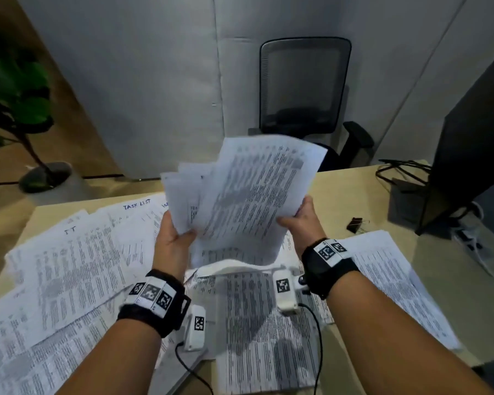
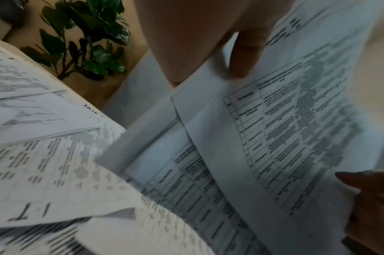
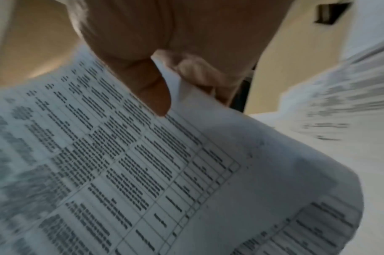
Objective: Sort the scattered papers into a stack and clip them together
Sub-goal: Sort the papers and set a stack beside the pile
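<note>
Both hands hold a loose bundle of printed sheets [image 1: 248, 195] up above the desk. My left hand [image 1: 175, 232] grips its left edge, thumb on the front. My right hand [image 1: 300, 216] pinches the right edge; its thumb [image 3: 151, 89] lies on the top sheet [image 3: 143, 163]. The sheets are fanned out and uneven. In the left wrist view the thumb [image 2: 245, 57] presses the held sheets [image 2: 284, 129]. Many more printed papers [image 1: 69, 269] lie scattered over the desk. A black binder clip [image 1: 355, 224] lies on the desk to the right of my right hand.
A dark monitor [image 1: 474, 155] with cables stands at the right of the wooden desk [image 1: 354, 189]. An office chair [image 1: 303, 89] faces me beyond the desk. A potted plant [image 1: 17, 109] stands on the floor at the left. Papers [image 1: 397, 280] also cover the desk's right part.
</note>
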### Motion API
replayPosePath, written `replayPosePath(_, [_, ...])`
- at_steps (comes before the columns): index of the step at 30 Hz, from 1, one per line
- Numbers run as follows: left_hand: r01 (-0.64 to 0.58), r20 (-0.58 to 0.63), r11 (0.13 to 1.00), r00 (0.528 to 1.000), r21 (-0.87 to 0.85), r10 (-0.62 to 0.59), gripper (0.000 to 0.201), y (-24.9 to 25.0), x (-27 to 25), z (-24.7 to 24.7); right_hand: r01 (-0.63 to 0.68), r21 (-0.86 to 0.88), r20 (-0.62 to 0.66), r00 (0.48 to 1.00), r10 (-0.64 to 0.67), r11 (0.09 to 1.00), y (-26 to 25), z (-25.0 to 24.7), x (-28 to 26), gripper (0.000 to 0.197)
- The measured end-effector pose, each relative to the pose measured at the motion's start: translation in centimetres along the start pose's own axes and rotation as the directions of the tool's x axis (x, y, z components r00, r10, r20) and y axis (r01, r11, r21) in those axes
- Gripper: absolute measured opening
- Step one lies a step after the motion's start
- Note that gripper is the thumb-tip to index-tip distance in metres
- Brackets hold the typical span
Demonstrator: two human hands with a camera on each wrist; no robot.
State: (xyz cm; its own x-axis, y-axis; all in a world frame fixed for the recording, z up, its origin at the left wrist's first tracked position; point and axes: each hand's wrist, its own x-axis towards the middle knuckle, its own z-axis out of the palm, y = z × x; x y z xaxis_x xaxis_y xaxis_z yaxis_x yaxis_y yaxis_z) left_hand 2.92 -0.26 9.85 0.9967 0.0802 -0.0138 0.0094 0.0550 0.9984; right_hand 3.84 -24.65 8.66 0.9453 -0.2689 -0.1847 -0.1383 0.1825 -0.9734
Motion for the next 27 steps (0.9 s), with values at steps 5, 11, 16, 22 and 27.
replayPosePath(5, [0.002, -0.04, 0.999, 0.999, -0.037, -0.004, 0.057, 0.9, -0.3, -0.2, 0.122, 0.047, 0.083, 0.989, -0.126, 0.991, -2.1, 0.5, -1.4, 0.069])
replayPosePath(11, [0.035, -0.072, 0.998, 0.997, 0.049, -0.031, 0.042, 0.3, -1.0, 1.0, 0.127, -0.129, 0.074, 0.99, -0.118, 0.983, -0.6, 1.3, -2.8, 0.056])
replayPosePath(16, [-0.009, -0.122, 1.0, 0.992, 0.005, 0.009, 0.035, 1.4, -0.3, 1.8, 0.213, -0.098, 0.08, 0.975, -0.205, 0.972, -1.8, 1.5, -2.6, 0.049])
replayPosePath(22, [0.072, -0.114, 0.997, 0.991, 0.002, -0.071, 0.037, -0.8, -1.0, 2.2, 0.133, -0.154, 0.045, 0.991, -0.127, 0.979, 0.6, 1.0, -2.9, 0.055])
replayPosePath(27, [0.076, -0.13, 0.996, 0.989, 0.052, -0.068, 0.037, -2.2, -1.0, 2.4, 0.145, -0.187, 0.047, 0.989, -0.138, 0.972, 1.3, 0.8, -2.8, 0.056])
